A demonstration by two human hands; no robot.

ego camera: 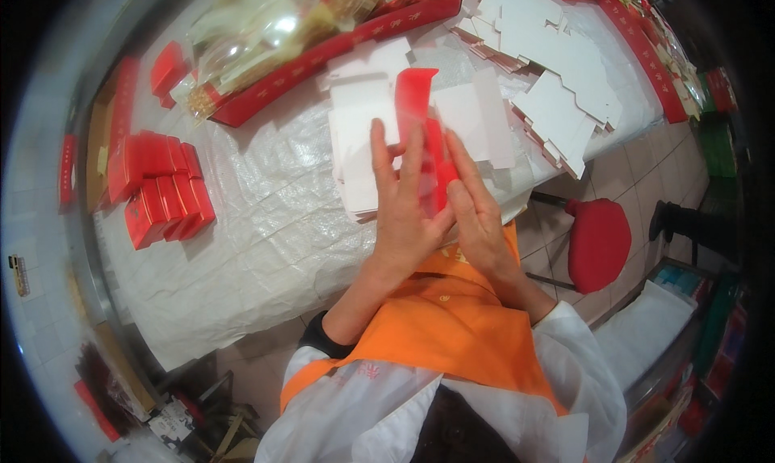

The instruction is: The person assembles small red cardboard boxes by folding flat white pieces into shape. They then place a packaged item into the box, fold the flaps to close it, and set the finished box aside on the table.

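Observation:
Between my two hands is a partly folded red cardboard carton (415,100), its long flap standing up away from me. My left hand (401,212) holds its left side with the fingers spread, and some of them cover the carton. Along the right side of it press the straight fingers of my right hand (478,212). Just left of the carton lies a stack of flat carton blanks (357,121), white face up. Another pale blank (466,115) extends to the right behind my right fingers; whether it joins the carton cannot be told.
Several folded red boxes (169,190) are grouped on the table's white woven sheet (272,221). A long red tray (345,48) of clear plastic packs stands at the back. White blanks (563,81) lie right. Beyond the table edge are a red stool (599,245) and a person's dark-clothed leg (696,224).

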